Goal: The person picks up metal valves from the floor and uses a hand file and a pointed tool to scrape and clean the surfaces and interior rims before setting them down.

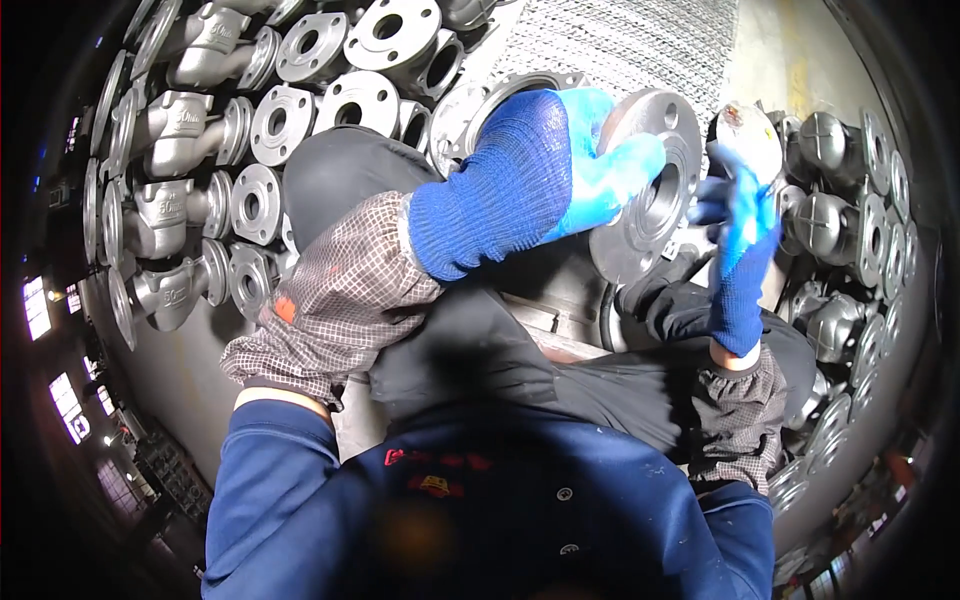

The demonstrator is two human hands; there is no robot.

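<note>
My left hand, in a blue coated glove, is closed on the rim of a grey metal flange with bolt holes and a round centre opening. Its thumb lies across the flange's face, which stands tilted on edge over my lap. What lies behind the flange is mostly hidden. To the right of it, apart from the flange, is my right hand, also in a blue glove; its fingers are smeared by motion. Just beyond those fingertips shows a rounded whitish thing with a brownish spot, whose kind I cannot make out.
Rows of grey flanged valve bodies stand on the floor at the left. More flanged castings line the right side. A patterned metallic sheet lies at the far middle. My bent knees flank the work.
</note>
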